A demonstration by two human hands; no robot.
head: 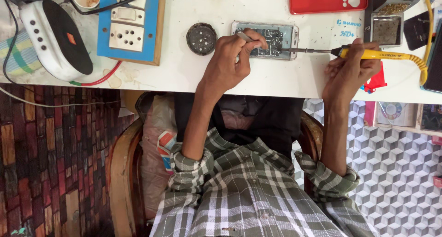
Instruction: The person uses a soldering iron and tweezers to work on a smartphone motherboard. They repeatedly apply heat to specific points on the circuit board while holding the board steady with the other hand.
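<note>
The left hand (230,62) grips thin metal tweezers (244,36) over the opened phone (267,40), while the right hand (350,69), at three o'clock from it, grips a yellow soldering iron (382,55).

A matt white worktop (276,80), stained at nine o'clock, bears a glossy red plastic case (317,0); the soldering iron (368,54) has a yellow plastic grip and metal shaft.

Left hand (229,62) holds tweezers (245,36) on opened phone (276,40); right hand (348,71) grips soldering iron (368,54).
</note>
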